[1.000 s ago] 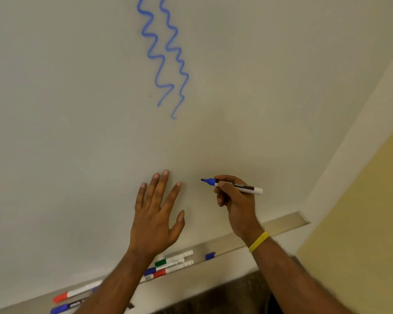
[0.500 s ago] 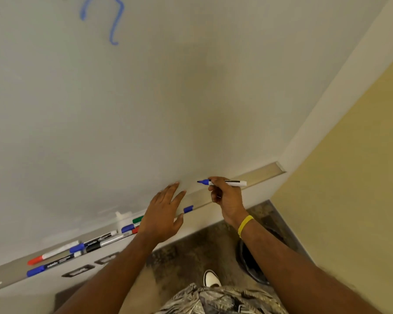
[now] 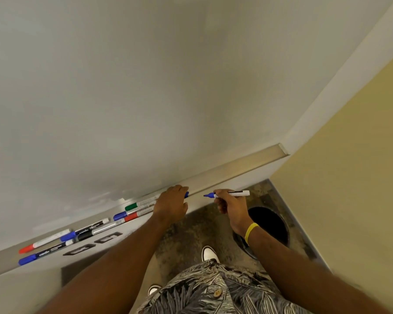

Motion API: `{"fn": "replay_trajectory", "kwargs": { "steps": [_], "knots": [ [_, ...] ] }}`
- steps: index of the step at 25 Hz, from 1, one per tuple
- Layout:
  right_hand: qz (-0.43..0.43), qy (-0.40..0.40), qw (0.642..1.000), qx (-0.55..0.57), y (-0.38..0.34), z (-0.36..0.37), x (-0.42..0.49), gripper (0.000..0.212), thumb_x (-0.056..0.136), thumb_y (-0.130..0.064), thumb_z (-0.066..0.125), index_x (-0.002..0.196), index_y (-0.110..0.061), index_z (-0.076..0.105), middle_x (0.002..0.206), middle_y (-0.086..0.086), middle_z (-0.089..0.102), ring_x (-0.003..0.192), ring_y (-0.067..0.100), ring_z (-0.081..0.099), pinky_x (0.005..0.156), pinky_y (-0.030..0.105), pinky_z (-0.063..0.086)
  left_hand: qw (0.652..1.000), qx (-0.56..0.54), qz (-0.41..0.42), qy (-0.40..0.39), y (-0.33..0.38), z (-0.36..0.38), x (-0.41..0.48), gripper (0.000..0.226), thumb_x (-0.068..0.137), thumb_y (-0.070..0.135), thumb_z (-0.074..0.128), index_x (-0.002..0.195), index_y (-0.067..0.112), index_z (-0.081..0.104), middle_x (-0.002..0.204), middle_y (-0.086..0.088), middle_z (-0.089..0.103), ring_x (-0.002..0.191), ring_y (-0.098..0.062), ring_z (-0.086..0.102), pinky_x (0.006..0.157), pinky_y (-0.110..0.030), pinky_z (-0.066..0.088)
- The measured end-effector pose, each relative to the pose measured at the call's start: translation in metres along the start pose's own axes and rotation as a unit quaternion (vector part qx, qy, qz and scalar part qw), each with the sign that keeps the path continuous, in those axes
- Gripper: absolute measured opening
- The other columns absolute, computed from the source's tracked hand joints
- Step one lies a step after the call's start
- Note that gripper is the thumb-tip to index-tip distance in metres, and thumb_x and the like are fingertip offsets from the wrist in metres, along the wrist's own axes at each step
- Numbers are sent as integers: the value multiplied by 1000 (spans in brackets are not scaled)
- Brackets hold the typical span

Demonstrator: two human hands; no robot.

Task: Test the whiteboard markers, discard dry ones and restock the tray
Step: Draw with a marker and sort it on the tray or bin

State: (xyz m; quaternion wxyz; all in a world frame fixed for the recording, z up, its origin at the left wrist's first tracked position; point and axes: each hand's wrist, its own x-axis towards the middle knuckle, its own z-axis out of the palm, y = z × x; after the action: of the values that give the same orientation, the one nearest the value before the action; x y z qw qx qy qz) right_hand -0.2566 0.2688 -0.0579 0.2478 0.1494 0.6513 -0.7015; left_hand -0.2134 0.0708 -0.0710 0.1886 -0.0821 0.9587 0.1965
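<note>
My right hand holds an uncapped blue whiteboard marker, tip pointing left, just in front of the metal marker tray. My left hand is down on the tray, its fingers curled over a small blue cap that peeks out at the fingertips. Left of that hand several capped markers lie in the tray: a green one, a red one, a black one and, far left, a red one and a blue one. The whiteboard fills the view above.
A round dark bin stands on the floor below my right wrist, in the corner by the yellow wall. My white shoe is just left of it. The tray's right stretch holds nothing.
My view has dropped from the board's blue squiggles to the tray. My left hand left the board and came down onto the blue cap. My right hand lowered with the marker.
</note>
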Motion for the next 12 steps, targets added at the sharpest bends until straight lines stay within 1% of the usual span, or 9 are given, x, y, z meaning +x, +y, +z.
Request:
{"fn": "replay_trajectory", "kwargs": {
  "steps": [3, 7, 10, 12],
  "knots": [
    [3, -3, 1000, -5, -2, 0, 1, 13, 93, -10, 63, 92, -2, 72, 66, 6, 68, 54, 13, 56, 52, 21, 47, 1000, -2, -10, 30, -4, 3, 3, 39, 98, 24, 51, 137, 24, 48, 129, 0, 56, 114, -20, 53, 95, -33, 47],
    [4, -5, 1000, -8, -2, -1, 3, 12, 93, -9, 63, 90, -2, 73, 66, 7, 68, 54, 13, 56, 52, 21, 47, 999, -17, -25, 36, -9, 12, 6, 31, 96, 11, 48, 123, 22, 58, 116, 0, 60, 104, -18, 55, 82, -27, 42],
    [1, -1, 1000, -12, -4, -4, 6, 13, 93, -9, 63, 92, -1, 73, 68, 8, 68, 55, 13, 56, 53, 21, 47, 998, -33, -28, 50, -7, 13, 13, 23, 96, 9, 49, 112, 21, 61, 108, 0, 58, 97, -19, 57, 80, -30, 46],
    [-5, -3, 1000, -12, -5, -6, 6, 15, 94, -9, 62, 94, 2, 72, 67, 8, 67, 55, 13, 56, 54, 22, 47, 998, -39, -26, 50, -7, 13, 17, 18, 98, 12, 52, 110, 19, 63, 109, -1, 56, 96, -19, 57, 79, -30, 45]
  ]
}}
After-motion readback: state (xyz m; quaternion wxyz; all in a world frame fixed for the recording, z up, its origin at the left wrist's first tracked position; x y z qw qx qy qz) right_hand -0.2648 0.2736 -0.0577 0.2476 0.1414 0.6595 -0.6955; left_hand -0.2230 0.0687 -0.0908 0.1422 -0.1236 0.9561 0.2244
